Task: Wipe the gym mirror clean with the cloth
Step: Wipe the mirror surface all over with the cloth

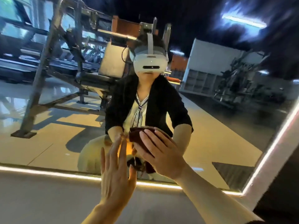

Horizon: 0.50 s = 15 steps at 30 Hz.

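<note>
We see a dark maroon cloth (142, 139) against the mirror (210, 126), whose edge is lined by a warm white light strip (64, 174). Reflected there are a white headset (150, 62), a black jacket (163, 101) over a cream blouse with a striped neck scarf (139, 110), grey metal gym frames (48, 54), a beige floor (40, 143) and a black ceiling (194, 13).

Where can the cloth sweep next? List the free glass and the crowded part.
Free: mirror glass left of the left hand, and right of the right hand up to the lit frame. Crowded: centre, where both hands and cloth meet.
</note>
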Each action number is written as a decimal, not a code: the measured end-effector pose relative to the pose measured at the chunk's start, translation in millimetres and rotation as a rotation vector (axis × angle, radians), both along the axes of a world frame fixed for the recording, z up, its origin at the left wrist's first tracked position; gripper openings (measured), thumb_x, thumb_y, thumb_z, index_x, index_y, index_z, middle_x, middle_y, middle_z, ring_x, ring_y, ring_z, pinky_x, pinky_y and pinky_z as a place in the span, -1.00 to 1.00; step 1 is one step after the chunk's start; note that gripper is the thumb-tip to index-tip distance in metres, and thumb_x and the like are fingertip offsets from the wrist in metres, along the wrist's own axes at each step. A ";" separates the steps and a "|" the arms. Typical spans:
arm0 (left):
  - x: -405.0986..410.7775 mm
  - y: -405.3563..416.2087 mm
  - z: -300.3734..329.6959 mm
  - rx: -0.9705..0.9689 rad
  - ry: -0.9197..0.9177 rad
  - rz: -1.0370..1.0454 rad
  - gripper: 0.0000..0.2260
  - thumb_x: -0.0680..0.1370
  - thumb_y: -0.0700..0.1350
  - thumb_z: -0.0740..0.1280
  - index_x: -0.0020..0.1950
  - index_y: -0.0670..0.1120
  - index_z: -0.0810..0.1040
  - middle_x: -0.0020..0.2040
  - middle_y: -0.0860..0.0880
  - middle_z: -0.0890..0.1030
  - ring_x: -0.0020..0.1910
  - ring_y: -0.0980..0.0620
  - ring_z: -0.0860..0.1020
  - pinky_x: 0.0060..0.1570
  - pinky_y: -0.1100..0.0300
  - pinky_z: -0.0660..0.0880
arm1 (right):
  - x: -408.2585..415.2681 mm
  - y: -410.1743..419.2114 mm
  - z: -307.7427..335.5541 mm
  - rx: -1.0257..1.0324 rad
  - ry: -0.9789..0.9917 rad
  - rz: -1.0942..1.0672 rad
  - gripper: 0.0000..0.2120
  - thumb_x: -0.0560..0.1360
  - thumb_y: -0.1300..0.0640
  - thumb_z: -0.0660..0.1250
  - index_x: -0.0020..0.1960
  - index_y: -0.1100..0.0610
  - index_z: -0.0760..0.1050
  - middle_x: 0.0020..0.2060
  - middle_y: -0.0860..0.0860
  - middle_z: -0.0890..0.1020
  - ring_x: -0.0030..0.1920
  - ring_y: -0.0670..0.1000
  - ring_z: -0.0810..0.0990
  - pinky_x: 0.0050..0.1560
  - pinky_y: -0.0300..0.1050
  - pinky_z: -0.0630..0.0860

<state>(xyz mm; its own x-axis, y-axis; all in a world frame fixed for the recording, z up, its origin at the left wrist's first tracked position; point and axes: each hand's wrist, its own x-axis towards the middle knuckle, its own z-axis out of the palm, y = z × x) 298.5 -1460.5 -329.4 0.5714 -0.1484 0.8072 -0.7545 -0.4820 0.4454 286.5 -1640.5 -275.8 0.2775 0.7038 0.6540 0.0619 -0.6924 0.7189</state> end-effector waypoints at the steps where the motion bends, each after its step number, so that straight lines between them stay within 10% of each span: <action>1: -4.2 -10.9 2.5 0.017 -0.026 -0.015 -0.06 0.35 -0.31 0.52 0.62 -0.14 0.10 0.57 -0.13 0.18 0.59 0.07 -0.01 0.57 -0.02 -0.16 | -9.9 -17.7 -5.6 0.002 -0.004 -0.020 -0.65 0.66 0.04 0.28 0.42 0.05 0.41 0.41 0.11 0.41 0.43 0.13 0.40 0.55 0.07 0.21; 9: -14.7 -64.7 28.1 0.052 -0.257 -0.060 -0.22 0.38 -0.30 0.43 0.56 -0.24 0.20 0.55 -0.17 0.24 0.60 -0.02 0.08 0.58 -0.11 -0.11 | -47.6 -87.9 23.8 -0.157 0.030 -0.106 -0.67 0.66 0.09 0.29 0.41 0.04 0.42 0.40 0.11 0.43 0.42 0.13 0.43 0.56 0.07 0.19; 15: 0.6 -74.6 85.8 -0.051 -0.426 -0.058 -0.46 0.52 -0.24 0.29 0.50 -0.25 0.31 0.46 -0.16 0.35 0.60 0.05 0.08 0.55 -0.23 0.01 | -28.5 -54.8 172.9 0.234 -0.194 0.010 -0.67 0.65 0.18 0.27 0.39 0.19 0.49 0.37 0.29 0.48 0.42 0.25 0.41 0.43 0.21 0.38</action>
